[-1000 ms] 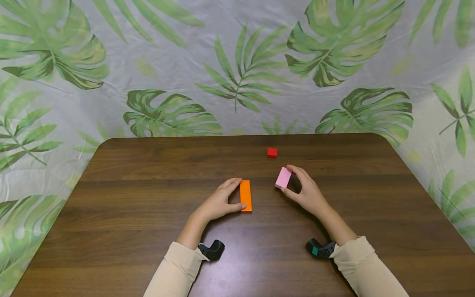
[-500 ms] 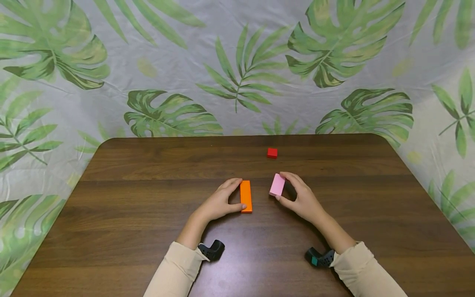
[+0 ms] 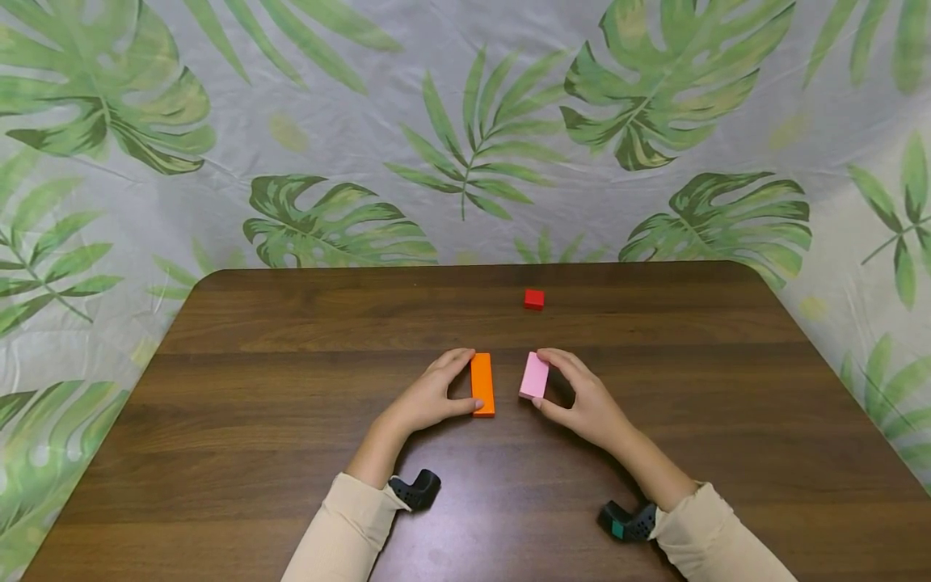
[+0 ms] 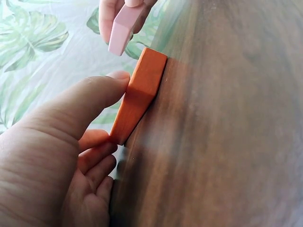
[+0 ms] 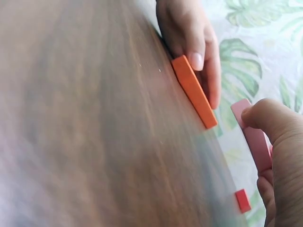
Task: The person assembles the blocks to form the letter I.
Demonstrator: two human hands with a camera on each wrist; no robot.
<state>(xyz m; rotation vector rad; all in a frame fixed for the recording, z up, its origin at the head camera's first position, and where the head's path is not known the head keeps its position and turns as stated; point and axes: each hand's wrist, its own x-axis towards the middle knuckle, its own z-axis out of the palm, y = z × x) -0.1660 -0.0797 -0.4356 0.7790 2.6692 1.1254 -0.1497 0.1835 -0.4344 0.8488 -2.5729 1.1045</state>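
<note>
Left grip [image 3: 429,396]: a bare hand, thumb and fingers pinching the orange block [image 3: 483,385], thumb by its near end, fingertips at its far end. Orange block: long, lying flat on the tabletop [image 3: 291,453], along the inner side of the left grip.

Right grip [image 3: 591,406]: a bare hand, pinching the pink block [image 3: 534,376] between thumb at the near end and fingers at the far end. Pink block: shorter, held just off the tabletop on the inner side of the right grip, near the orange block, not touching it.

Red block [image 3: 534,300]: small, on the tabletop beyond both grips, well apart from them.

Wrist cameras [image 3: 418,491]: black, one behind each grip. Sleeves [image 3: 347,521]: beige, farther behind.

Tabletop: dark wood grain, beneath both grips. Cloth [image 3: 494,97]: pale, leaf-printed, beyond them.
</note>
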